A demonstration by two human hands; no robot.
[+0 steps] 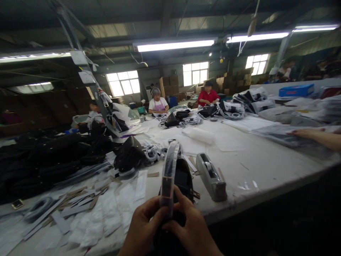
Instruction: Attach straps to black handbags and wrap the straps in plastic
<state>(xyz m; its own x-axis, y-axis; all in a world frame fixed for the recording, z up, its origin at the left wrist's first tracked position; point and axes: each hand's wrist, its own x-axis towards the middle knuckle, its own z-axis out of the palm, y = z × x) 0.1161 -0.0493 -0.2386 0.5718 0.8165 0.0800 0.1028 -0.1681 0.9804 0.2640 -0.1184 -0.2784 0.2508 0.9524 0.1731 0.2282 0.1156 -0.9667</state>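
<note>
A long white table (255,167) carries all the goods shown, its near edge running up toward the right. A heap of black bags (58,149) fills its left side. A single black bag (185,177) stands at the near edge, directly before the wearer, partly hidden by the hands. The left hand (144,220) is partly closed, thumb and fingers pinching the lower end of a plastic-wrapped strap (172,156), which rises in a curve in front of the bag. The right hand (190,220) is half curled, its index finger against the strap's right side; whether it also grips the bag cannot be told. A grey tape dispenser (217,186) lies just right of the bag, by the near edge. White packets (98,217) and card strips (77,201) lie toward the near left. A rectangular metal buckle (167,187) sits on the strap, just above the left thumb
</note>
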